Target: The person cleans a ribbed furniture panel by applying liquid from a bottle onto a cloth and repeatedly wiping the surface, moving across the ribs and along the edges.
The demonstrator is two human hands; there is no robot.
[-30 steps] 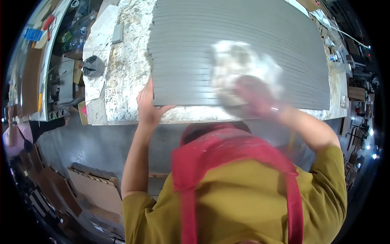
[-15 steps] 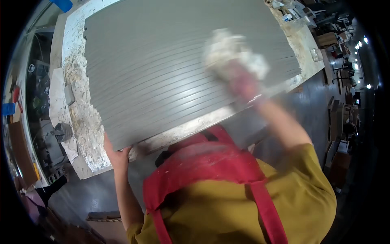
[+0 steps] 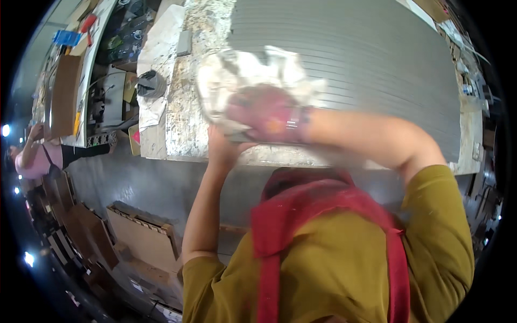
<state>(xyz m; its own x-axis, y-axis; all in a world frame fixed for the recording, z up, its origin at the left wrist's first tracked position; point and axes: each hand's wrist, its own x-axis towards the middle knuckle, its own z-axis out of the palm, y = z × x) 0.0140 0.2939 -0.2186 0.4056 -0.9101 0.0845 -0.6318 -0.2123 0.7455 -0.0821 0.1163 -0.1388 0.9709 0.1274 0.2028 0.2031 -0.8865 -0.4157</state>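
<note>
A crumpled white rag [image 3: 215, 81] lies pressed against the near left part of a grey grooved panel [image 3: 371, 59]. My right hand [image 3: 264, 110], in a dark red glove and blurred by motion, is closed on this rag, its arm reaching across from the right. My bare left hand [image 3: 223, 145] is at the panel's near left corner, thumb toward the near edge; the rag and glove cover most of its fingers. Under the panel is a worktable [image 3: 186, 121] with a white, blotched, flaking top.
Left of the panel lie a small grey block [image 3: 184, 43] and a grey roll [image 3: 151, 84] on the table. A shelf unit with a cardboard piece [image 3: 63, 97] stands farther left, near another person [image 3: 40, 159]. A flat cardboard box [image 3: 142, 231] stands on the floor behind.
My right hand has swept the rag from the panel's right side to its near left corner, beside my left hand. The whole view has turned and shifted leftward.
</note>
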